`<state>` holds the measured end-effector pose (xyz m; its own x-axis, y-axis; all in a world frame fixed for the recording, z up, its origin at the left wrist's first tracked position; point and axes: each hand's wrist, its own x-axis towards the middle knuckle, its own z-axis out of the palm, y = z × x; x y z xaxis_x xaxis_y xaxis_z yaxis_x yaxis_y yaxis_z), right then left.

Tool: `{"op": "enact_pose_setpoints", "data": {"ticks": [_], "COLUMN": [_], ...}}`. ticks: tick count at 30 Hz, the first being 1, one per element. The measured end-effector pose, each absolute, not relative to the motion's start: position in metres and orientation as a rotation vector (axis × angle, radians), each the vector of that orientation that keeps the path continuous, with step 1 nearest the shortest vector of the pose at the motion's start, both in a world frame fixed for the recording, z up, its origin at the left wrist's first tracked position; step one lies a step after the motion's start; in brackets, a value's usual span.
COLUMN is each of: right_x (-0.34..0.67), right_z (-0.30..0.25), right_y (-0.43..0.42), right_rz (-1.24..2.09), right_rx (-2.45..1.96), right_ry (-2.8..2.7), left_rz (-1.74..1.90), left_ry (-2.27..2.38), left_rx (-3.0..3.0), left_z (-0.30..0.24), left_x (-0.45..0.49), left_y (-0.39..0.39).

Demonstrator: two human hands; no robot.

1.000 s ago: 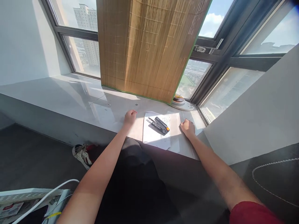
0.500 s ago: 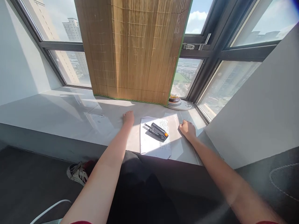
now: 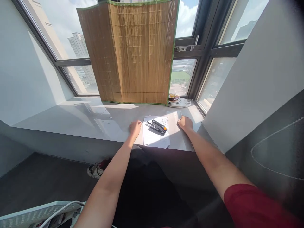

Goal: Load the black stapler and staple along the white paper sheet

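A sheet of white paper (image 3: 154, 139) with printed text lies on the grey window sill (image 3: 95, 118). On top of it rest black pens and a black tool with an orange end (image 3: 158, 125). My left hand (image 3: 135, 128) rests on the sill just left of the paper, fingers curled under. My right hand (image 3: 185, 123) sits on the sill to the right of the paper, curled into a loose fist. Neither hand shows anything in it.
A bamboo mat (image 3: 133, 53) stands against the window behind the paper. A stack of plates (image 3: 175, 100) sits at the sill's back right corner. A grey wall (image 3: 249, 82) runs along the right. A sneaker (image 3: 95, 170) lies on the dark floor below.
The view has pulled back and tilted up, showing more of the mat and the window. My left hand has shifted closer to the paper's left edge. The right hand stays in place.
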<state>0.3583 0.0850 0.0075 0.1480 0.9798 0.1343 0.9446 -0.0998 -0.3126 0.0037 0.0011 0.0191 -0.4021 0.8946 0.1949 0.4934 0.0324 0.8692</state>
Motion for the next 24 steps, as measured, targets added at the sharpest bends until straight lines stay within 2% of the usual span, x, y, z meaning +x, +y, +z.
{"op": "enact_pose_setpoints", "data": {"ticks": [6, 10, 15, 19, 21, 24], "right_x": [0.356, 0.357, 0.361, 0.357, 0.345, 0.32], "right_z": [0.009, 0.006, 0.002, 0.0, -0.002, -0.006], "right_y": [0.086, 0.087, 0.09, 0.085, 0.08, 0.069], "right_rz": [0.14, 0.122, 0.118, 0.123, 0.125, 0.258], "right_rx": [-2.126, -2.125, -2.087, -1.906, -1.73, -1.243], "right_ry": [-1.839, -1.843, -1.824, -1.793, -1.827, -1.847], "left_rz": [2.001, 2.157, 2.07, 1.783, 1.603, 1.487], "left_ry": [1.205, 1.227, 1.226, 1.416, 1.519, 1.676], "left_rx": [0.805, 0.891, 1.122, 1.443, 1.563, 1.641], "left_z": [0.037, 0.02, 0.013, 0.02, 0.021, 0.019], "left_x": [0.042, 0.066, 0.059, 0.035, 0.027, 0.025], "left_y": [0.013, 0.006, -0.001, 0.001, 0.004, 0.006]}}
